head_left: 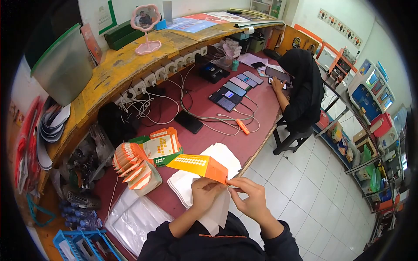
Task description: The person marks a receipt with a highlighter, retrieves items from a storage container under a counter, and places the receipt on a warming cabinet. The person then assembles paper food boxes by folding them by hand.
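Observation:
My left hand (205, 194) is closed on the lower edge of an orange and yellow printed paper piece (209, 168), with a white sheet (219, 211) hanging below it. My right hand (250, 195) pinches the right corner of the same orange piece between thumb and forefinger. Behind my hands lies a stack of white paper (183, 185) on the red table. To the left are orange and green printed cards (163, 145) and a fanned bundle of folded orange and white papers (137, 167).
Clear plastic sheets (137, 219) and a blue basket (82, 243) are at the lower left. A black phone (188, 122), cables and an orange cutter (242, 126) lie farther back. Another person (300, 87) sits at the table's far end, near several phones.

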`<state>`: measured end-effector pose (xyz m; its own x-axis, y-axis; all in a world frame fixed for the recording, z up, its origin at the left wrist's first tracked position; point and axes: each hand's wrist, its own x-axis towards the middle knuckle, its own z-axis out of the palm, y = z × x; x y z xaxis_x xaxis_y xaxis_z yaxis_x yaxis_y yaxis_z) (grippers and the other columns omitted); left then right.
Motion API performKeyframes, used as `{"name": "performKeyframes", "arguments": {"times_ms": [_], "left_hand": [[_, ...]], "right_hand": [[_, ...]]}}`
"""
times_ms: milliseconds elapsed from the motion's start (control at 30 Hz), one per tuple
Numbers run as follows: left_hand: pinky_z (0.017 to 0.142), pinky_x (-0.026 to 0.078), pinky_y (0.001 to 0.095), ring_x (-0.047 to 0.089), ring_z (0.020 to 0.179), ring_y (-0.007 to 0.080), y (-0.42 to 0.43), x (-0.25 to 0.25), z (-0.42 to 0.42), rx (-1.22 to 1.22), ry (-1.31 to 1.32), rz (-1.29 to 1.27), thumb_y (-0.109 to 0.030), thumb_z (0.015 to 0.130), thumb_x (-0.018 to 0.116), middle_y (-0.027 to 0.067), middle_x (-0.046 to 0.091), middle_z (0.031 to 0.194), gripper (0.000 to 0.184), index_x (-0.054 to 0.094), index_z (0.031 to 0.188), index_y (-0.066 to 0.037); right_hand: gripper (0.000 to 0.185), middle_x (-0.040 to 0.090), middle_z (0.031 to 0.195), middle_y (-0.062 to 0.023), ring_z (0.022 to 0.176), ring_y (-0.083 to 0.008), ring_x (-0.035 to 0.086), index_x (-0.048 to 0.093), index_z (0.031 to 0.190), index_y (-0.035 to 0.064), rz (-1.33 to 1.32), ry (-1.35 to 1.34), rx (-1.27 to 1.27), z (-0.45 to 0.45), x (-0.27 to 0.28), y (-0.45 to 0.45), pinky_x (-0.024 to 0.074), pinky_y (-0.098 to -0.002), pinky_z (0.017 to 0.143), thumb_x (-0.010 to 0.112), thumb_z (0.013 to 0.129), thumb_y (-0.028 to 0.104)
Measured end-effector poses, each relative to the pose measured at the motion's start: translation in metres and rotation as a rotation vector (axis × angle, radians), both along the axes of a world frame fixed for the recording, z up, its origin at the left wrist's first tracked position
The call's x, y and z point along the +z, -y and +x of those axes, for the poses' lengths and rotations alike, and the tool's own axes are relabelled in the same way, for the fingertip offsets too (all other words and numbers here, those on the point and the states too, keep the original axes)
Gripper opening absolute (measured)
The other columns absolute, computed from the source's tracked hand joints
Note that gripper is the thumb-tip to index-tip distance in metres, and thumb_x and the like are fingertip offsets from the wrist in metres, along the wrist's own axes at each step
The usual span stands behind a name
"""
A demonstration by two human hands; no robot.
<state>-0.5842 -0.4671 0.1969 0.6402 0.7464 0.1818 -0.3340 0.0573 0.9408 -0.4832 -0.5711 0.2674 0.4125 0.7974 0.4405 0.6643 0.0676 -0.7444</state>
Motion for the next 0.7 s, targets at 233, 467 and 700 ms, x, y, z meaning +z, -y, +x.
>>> {"name": "performKeyframes", "arguments": {"times_ms": [233, 467, 700], "left_hand": [[0.075, 0.052, 0.0271, 0.063, 0.083, 0.0154, -0.006, 0.005, 0.0, 0.206, 0.021, 0.046, 0.001, 0.083, 0.062, 0.0097, 0.063, 0.095, 0.019, 0.056, 0.1, 0.006], [0.078, 0.052, 0.0311, 0.06, 0.091, 0.0183, -0.009, 0.014, 0.001, 0.234, 0.155, -0.191, 0.0, 0.083, 0.06, 0.0082, 0.059, 0.102, 0.025, 0.052, 0.108, 0.001], [0.065, 0.048, 0.0299, 0.057, 0.074, 0.0238, -0.001, 0.002, 0.004, 0.043, -0.214, 0.871, -0.011, 0.067, 0.075, 0.0077, 0.057, 0.082, 0.026, 0.061, 0.088, -0.005]], "right_hand": [[0.048, 0.056, 0.104, -0.0097, 0.08, -0.0249, 0.061, 0.055, 0.117, 0.0057, -0.008, 0.087, 0.019, -0.019, -0.002, -0.006, 0.0518, -0.0315, 0.067, 0.071, 0.071, 0.011], [0.017, 0.06, 0.075, -0.0063, 0.056, -0.0147, 0.058, 0.063, 0.088, 0.0028, -0.076, -0.046, -0.268, -0.002, -0.052, -0.004, 0.0469, -0.0271, 0.051, 0.07, 0.074, 0.008], [0.003, 0.063, 0.077, -0.0093, 0.064, -0.0112, 0.061, 0.064, 0.081, -0.0027, 0.004, -0.447, -0.207, 0.012, -0.031, -0.003, 0.0525, -0.022, 0.056, 0.063, 0.08, -0.001]]}}
